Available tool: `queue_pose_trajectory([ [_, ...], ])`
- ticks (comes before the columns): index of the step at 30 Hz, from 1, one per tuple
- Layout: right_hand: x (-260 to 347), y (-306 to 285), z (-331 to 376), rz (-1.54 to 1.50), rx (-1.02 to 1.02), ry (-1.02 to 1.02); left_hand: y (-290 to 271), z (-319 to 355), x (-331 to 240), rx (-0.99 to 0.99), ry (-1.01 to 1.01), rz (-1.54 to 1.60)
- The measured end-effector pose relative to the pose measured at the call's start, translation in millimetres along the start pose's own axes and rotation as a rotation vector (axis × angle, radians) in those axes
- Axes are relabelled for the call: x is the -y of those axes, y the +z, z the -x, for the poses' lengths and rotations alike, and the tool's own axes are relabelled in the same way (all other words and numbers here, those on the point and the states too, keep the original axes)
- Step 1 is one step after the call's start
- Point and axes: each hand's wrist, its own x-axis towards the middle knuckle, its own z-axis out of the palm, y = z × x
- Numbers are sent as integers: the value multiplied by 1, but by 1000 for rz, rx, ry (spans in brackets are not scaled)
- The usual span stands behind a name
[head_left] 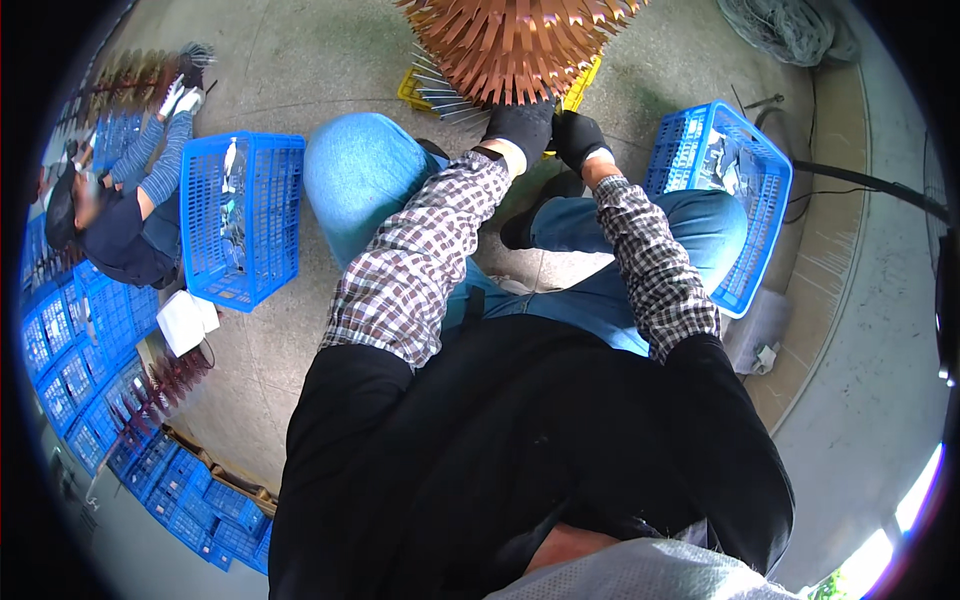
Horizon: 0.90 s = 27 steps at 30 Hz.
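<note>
At the top of the head view stands a large round bundle of copper-coloured flat metal strips (520, 45), pointing outward and down in dense layers. My left hand (518, 127), in a black glove, reaches to its lower edge; its fingers are hidden by the strips and the glove's back. Close to its right, my gloved right hand (578, 138) is closed, and whatever its fingers hold cannot be made out. Thin grey metal rods (450, 97) stick out left of the bundle, above a yellow crate (412, 90) partly hidden beneath it.
Blue plastic crates stand beside my knees: one on the left (240, 285), one on the right (745, 290), both with small parts inside. Further left, another person (125, 235) works near stacked blue crates (90, 320). A black cable (870, 183) runs by the right wall.
</note>
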Motion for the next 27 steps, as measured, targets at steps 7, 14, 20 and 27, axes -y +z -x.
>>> queue_pose_trajectory([
  [7, -24, 11, -12, 81, 7, -40, -12, -3, -1, 11, 10, 8],
  [14, -31, 8, -24, 24, 48, 158, -23, -2, 9, -29, 73, 130],
  [20, -12, 0, -38, -59, 116, 409, -26, 1, 16, -127, 91, 228],
  [27, -65, 34, -53, 129, 23, 20, -3, 4, 15, 101, 34, 476],
])
